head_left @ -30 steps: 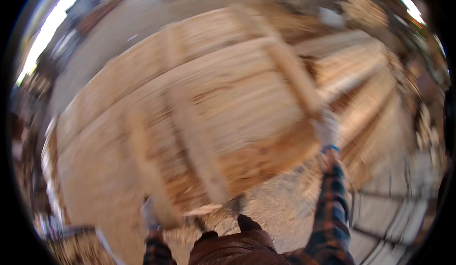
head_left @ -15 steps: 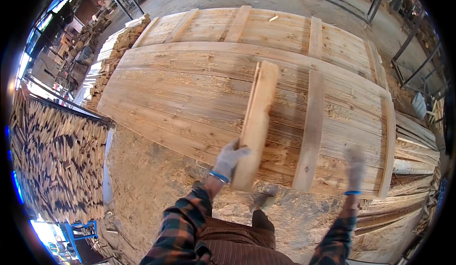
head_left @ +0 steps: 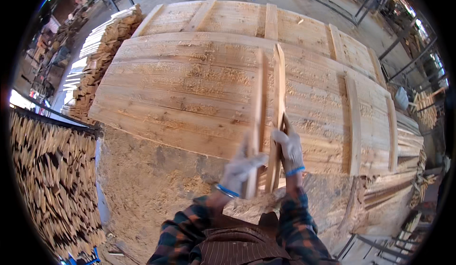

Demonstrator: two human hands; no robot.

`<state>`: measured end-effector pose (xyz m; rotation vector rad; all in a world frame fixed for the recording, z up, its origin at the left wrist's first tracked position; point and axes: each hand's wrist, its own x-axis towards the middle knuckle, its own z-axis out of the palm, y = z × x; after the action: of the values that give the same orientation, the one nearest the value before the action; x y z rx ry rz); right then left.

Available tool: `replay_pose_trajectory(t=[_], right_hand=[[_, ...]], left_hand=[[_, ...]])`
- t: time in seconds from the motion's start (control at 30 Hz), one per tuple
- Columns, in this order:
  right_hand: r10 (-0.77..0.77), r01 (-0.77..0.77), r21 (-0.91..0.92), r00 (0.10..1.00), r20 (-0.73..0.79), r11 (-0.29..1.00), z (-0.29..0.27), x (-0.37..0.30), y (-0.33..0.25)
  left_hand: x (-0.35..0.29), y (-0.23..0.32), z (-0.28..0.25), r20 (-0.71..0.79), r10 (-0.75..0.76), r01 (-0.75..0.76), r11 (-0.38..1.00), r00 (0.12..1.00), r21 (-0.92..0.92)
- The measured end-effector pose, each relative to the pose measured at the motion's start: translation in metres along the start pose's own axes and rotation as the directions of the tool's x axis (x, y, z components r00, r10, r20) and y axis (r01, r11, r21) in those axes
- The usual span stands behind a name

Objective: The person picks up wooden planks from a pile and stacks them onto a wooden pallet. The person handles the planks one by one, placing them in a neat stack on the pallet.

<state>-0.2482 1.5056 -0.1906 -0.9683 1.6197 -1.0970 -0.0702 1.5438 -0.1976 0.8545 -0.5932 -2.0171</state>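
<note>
Right now we are looking down at our own two gloved hands, each wrapped around a long, narrow wooden slat. Our left hand is closed on the lower part of the left slat, and our right hand is closed on the lower part of the right slat. Both slats stand on edge, side by side and almost touching, their far ends reaching out over the middle of a big wooden panel made of pale boards laid edge to edge.

Two cross battens already lie flat across the right part of this panel. A second panel lies just beyond it, with its own battens on top. To our left stands a stack of short cut sticks, and farther back a pile of thin boards. Sawdust covers the ground between us and the panel. Our checked sleeves come in from the lower edge.

We judge the step in hand to be bringing these two slats to the panel, not yet setting them down, since both are raised on edge and gripped. The next move, as we judge it, calls for turning each slat onto its flat face and lining it up square across the boards, parallel with the battens already there and well apart from them. Holding two at once, one could slip or land crooked.
</note>
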Motion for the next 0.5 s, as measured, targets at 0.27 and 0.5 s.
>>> replay_pose_trajectory(t=[0.27,0.5], right_hand=[[-0.069,-0.184,-0.933,0.974,-0.215,0.31,0.097,0.042,-0.007],[-0.193,-0.198,-0.954,0.951,-0.243,0.225,0.115,0.014,0.023]], left_hand=[[-0.062,0.177,-0.133,-0.331,0.36,0.043,0.618,0.872,0.785],[-0.014,0.264,-0.265,0.01,0.69,0.092,-0.111,0.724,0.99]])
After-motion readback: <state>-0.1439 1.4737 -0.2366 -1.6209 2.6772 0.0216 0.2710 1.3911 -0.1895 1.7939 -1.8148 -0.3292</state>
